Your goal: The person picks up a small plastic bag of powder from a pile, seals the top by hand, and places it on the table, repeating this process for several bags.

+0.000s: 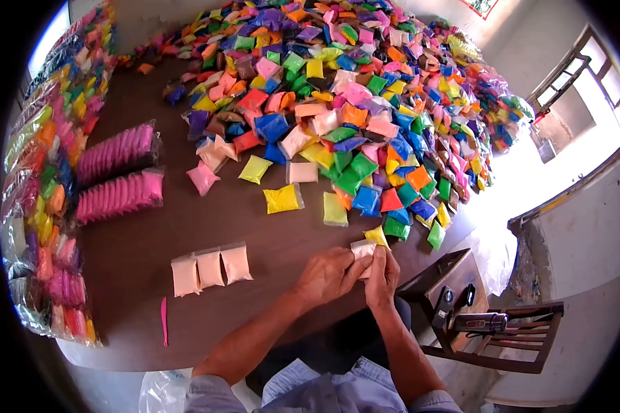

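Near the front edge of the table, my left hand (pixel 327 274) and my right hand (pixel 381 277) come together, fingers closed around a small pale peach packet (pixel 362 249). Just past my right fingertips is a yellow packet (pixel 377 236), partly overlapped by the hand in this view. To the left, three peach packets (pixel 211 268) lie side by side in a slightly overlapping row. Below them rests a thin pink plastic stick (pixel 164 321).
A large heap of coloured packets (pixel 365 117) covers the table's back and right. Two rows of magenta packets (pixel 120 196) lie at left, beside stacked bagged packets (pixel 48 206) along the edge. A wooden chair (pixel 523 337) holding a dark cylinder (pixel 481 322) stands at right.
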A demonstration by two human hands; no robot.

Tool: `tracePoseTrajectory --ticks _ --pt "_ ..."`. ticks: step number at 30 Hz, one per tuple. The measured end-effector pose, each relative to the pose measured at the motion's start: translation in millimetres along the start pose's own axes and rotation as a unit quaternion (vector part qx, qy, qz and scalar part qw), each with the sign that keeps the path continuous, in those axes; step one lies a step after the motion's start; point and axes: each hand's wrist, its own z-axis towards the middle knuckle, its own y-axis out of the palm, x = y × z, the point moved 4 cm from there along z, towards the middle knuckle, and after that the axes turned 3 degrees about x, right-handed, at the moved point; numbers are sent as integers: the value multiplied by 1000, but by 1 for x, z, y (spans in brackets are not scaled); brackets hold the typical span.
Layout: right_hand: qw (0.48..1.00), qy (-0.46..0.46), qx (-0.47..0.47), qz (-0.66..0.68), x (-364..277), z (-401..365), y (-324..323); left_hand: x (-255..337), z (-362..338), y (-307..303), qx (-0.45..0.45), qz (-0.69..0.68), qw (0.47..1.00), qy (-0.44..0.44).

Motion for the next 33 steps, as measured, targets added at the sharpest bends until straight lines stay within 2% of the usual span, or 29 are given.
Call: tracePoseTrajectory --ticks 2,4,6,8,11,15,18,20,24,26,29,31,33 --pt "999 33 -17 8 2 -1 0 -1 1 -2 17 4 999 -27" --pt "999 1 -30 -35 5 0 -3 2 3 -5 -6 -8 999 -47" --pt "999 -4 -34 -19 4 -1 -4 0 3 -4 -28 -20 997 -65" --pt "999 -9 -39 -3 1 -1 -2 -2 1 -1 -44 13 997 -63" --pt "998 -46 3 -52 -9 -2 1 0 2 1 -33 9 999 -39" --pt "1000 5 -16 0 -4 -2 3 -1 1 1 -6 -5 1000 -14" --pt "999 25 -29 4 -10 -3 3 -4 0 2 8 -6 999 -37" --pt "999 37 -34 -11 -10 -4 2 -4 2 0 -33 -65 992 -108" --pt "999 -19 -25 -41 7 1 -6 5 5 -1 -69 4 996 -57" --pt "997 -40 -10 -65 9 1 -8 2 2 2 -22 4 1000 -14" --pt "998 -24 3 -66 1 0 -3 -2 2 -1 -15 -14 999 -45" --pt "999 50 0 8 -10 -2 2 -5 1 -1 -31 -10 997 -63" --pt "999 35 -12 -10 -3 -1 -2 -5 2 -2 -47 -7 996 -81"
